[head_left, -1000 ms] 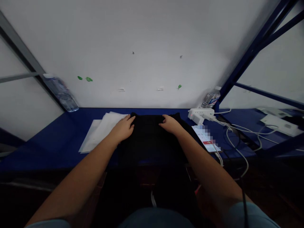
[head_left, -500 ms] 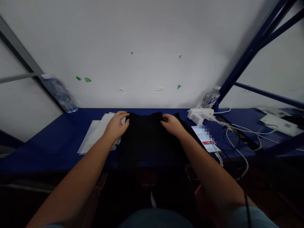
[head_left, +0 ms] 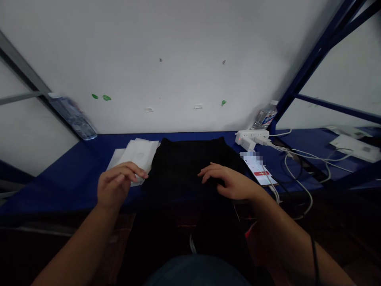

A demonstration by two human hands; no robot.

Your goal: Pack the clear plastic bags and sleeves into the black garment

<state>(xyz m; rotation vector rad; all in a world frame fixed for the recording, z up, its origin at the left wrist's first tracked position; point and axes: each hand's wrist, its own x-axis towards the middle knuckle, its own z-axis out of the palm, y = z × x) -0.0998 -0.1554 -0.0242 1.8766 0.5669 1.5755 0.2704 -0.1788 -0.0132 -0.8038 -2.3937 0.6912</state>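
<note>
A black garment [head_left: 184,159], which looks like a pair of shorts or trousers, lies spread flat with its waistband edge toward the wall. Its lower part merges with the dark area at the table's front, so where it ends is hard to see. My left hand [head_left: 116,184] is at the garment's left edge, fingers loosely stretched out and holding nothing. Over the right half of the cloth is my right hand [head_left: 230,182], fingers apart and a little bent, with nothing in it. Left of the garment lies a stack of white plastic bags [head_left: 138,153], partly behind my left hand.
On the blue table [head_left: 68,174], a lit phone [head_left: 258,171] is plugged in at the right. Behind it sit a white power strip [head_left: 242,137] with trailing cables and a water bottle [head_left: 266,115]. A larger bottle [head_left: 74,117] leans at the back left.
Both hands have let go of the garment's top edge and come back toward me, the left also moving outward. The waistband, folded or bunched before, now lies straighter.
</note>
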